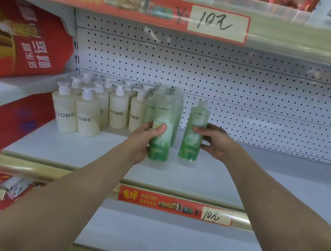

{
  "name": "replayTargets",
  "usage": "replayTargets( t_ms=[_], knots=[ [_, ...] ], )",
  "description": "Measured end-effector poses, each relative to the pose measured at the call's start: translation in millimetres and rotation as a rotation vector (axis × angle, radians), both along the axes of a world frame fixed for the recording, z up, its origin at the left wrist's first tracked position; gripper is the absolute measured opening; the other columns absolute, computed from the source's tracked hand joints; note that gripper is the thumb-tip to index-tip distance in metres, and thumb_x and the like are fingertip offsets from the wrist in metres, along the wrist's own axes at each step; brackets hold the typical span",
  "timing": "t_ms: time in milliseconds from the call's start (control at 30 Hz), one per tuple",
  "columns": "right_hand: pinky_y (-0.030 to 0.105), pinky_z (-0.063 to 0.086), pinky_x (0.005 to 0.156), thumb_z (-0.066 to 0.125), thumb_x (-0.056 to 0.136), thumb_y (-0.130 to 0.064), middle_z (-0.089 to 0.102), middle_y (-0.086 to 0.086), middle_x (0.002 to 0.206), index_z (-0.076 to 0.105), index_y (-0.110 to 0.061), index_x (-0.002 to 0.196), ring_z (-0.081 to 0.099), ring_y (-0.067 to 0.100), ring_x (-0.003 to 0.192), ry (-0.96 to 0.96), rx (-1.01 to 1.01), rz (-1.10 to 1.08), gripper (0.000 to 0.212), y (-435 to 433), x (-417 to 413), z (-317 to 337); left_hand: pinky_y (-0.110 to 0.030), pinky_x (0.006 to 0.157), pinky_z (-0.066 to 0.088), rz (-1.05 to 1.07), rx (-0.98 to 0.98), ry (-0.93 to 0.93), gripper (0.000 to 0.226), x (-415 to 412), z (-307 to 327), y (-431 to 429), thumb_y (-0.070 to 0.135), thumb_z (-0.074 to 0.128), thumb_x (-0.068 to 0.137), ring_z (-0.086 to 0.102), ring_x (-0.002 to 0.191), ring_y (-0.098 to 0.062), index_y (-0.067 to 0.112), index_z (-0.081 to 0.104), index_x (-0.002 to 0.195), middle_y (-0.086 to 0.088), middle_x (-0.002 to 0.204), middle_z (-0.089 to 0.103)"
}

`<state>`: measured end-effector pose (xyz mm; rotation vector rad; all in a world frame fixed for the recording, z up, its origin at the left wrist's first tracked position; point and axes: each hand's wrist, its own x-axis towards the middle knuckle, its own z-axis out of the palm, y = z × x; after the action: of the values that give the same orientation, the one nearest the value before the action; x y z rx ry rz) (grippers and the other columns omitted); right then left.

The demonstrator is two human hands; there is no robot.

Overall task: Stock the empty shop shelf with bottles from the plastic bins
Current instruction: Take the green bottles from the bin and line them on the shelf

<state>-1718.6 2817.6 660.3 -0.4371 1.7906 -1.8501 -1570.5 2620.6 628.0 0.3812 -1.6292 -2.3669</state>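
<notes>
Red price strip (137,4) along the upper edge, handwritten "10" on its white patch. Smaller matching price label (174,206) lower down. Red banner (26,37) at left. White pegboard (237,82) behind.

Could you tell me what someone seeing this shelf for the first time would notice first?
Probably the two hands in the middle: the left hand grips a green bottle and the right hand holds a second green bottle, both upright at the white shelf. Next, the cream pump bottles clustered at its left rear, and the red price strip with a handwritten 10 overhead.
</notes>
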Motion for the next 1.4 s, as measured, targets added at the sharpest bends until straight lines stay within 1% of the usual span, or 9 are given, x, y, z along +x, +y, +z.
replayTargets(
  t_ms=[200,433,600,800,933,1167,1267,1333,1400],
  knots=[
    [0.039,0.057,0.089,0.081,0.077,-0.001,0.074,0.008,0.115,0.067,-0.007,0.120,0.070,0.023,0.107,0.058,-0.012,-0.059,0.046,2.8,-19.5,-6.1,-0.025,0.072,0.056,-0.009,-0.002,0.019,0.044,-17.2,-8.8,6.3,0.022,0.077,0.081,0.072,0.096,-0.010,0.027,0.062,0.122,0.004,0.110,0.075],
    [0.041,0.054,0.100,0.080,0.078,0.005,0.068,0.014,0.123,0.057,-0.007,0.127,0.066,0.028,0.115,0.197,0.077,-0.045,0.056,-11.4,-46.2,-18.7,-0.033,0.086,0.054,-0.012,0.042,0.050,0.070,-24.4,-17.1,10.5,0.021,0.076,0.074,0.065,0.113,-0.018,0.018,0.052,0.140,-0.005,0.129,0.067],
    [0.046,0.052,0.103,0.080,0.081,-0.003,0.068,0.013,0.121,0.058,-0.010,0.129,0.065,0.029,0.115,0.291,0.143,-0.065,0.053,-25.6,-72.4,-19.7,-0.036,0.092,0.052,0.002,0.057,0.059,0.070,-25.5,-16.9,9.6,0.019,0.075,0.073,0.062,0.119,-0.023,0.015,0.052,0.139,-0.008,0.131,0.065],
    [0.048,0.054,0.100,0.082,0.080,-0.009,0.070,0.010,0.116,0.062,-0.013,0.128,0.068,0.028,0.110,0.321,0.179,-0.109,0.052,-44.7,-96.7,-23.3,-0.030,0.082,0.056,0.007,0.048,0.087,0.067,-25.0,-13.5,4.3,0.019,0.075,0.073,0.069,0.109,-0.018,0.015,0.054,0.136,-0.009,0.128,0.068],
    [0.048,0.054,0.098,0.084,0.079,-0.014,0.071,0.007,0.118,0.061,-0.017,0.131,0.067,0.027,0.111,0.334,0.217,-0.141,0.057,-54.8,-106.5,-23.1,-0.032,0.087,0.055,-0.001,0.033,0.092,0.063,-23.9,-12.0,0.8,0.019,0.075,0.074,0.068,0.112,-0.019,0.015,0.056,0.134,-0.008,0.127,0.068],
    [0.034,0.056,0.082,0.084,0.080,-0.023,0.069,0.004,0.123,0.055,-0.021,0.140,0.066,0.023,0.102,0.344,0.278,-0.220,0.066,-63.9,-101.4,-22.9,-0.033,0.089,0.054,0.008,0.068,0.093,0.064,-19.2,-15.6,2.7,0.018,0.077,0.075,0.066,0.115,-0.021,0.015,0.055,0.135,-0.007,0.127,0.068],
    [0.039,0.052,0.099,0.083,0.081,-0.033,0.056,0.004,0.140,0.041,-0.013,0.151,0.060,0.025,0.119,0.312,0.318,-0.262,0.084,-58.6,-94.1,-17.8,-0.031,0.085,0.055,0.008,0.062,0.088,0.063,-16.2,-12.3,10.8,0.020,0.078,0.073,0.067,0.112,-0.019,0.015,0.057,0.132,-0.006,0.125,0.069],
    [0.042,0.052,0.101,0.082,0.082,-0.035,0.057,0.007,0.136,0.047,-0.010,0.147,0.061,0.024,0.115,0.320,0.260,-0.307,0.078,-50.1,-83.4,-11.1,-0.029,0.081,0.057,-0.007,0.041,0.084,0.057,-15.9,-7.9,18.4,0.023,0.078,0.072,0.069,0.107,-0.016,0.016,0.062,0.127,-0.004,0.121,0.071],
    [0.036,0.058,0.089,0.079,0.084,-0.035,0.065,0.004,0.121,0.061,-0.010,0.132,0.063,0.021,0.104,0.296,0.135,-0.300,0.058,-37.2,-65.4,0.2,-0.030,0.081,0.056,-0.016,0.026,0.071,0.054,-18.2,-2.6,29.2,0.024,0.077,0.074,0.070,0.103,-0.016,0.014,0.063,0.124,-0.005,0.118,0.072]
  ],
)
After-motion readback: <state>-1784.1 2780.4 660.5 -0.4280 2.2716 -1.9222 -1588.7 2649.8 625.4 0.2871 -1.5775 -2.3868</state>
